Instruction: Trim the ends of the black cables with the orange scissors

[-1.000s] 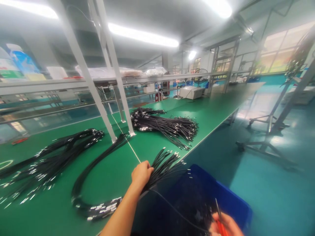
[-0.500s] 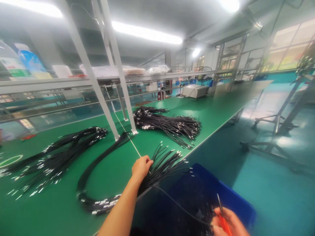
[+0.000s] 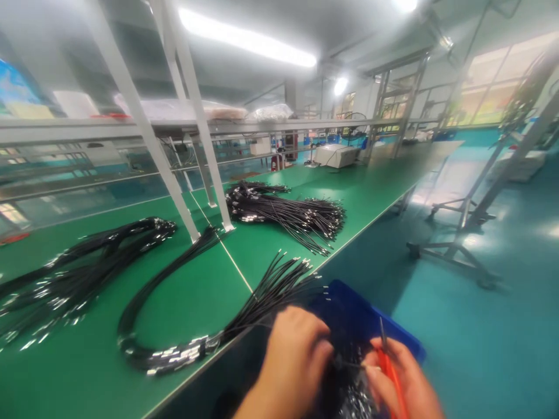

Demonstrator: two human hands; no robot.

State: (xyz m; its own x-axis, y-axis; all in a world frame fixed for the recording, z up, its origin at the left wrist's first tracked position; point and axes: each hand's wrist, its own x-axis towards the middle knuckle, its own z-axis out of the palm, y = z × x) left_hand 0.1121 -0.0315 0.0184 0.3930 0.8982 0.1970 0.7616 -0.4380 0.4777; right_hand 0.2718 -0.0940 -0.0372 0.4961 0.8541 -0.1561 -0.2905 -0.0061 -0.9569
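My left hand (image 3: 299,352) is closed at the front edge of the green table, its fingers curled round a thin black cable. The cable runs from the near bundle (image 3: 279,285) to my right hand (image 3: 404,372). That hand grips a red-handled tool (image 3: 393,378) with a slim metal tip pointing up; its exact kind is unclear. The cable's end seems to be at the right fingertips, though blur hides the detail. The near bundle curves over the table, with many pale-tipped ends fanned out. Below both hands is a blue bin (image 3: 375,317) with shiny scraps inside.
Another black cable bundle (image 3: 292,212) lies by the rack posts (image 3: 205,128), and a further one (image 3: 105,256) lies at left. A white box (image 3: 336,156) sits farther along the green table (image 3: 196,302). A wheeled metal stand (image 3: 454,250) is on the floor at right.
My left hand has moved off the bundle, right and down, close to my right hand. My right hand still grips the red-handled tool. The view has shifted slightly.
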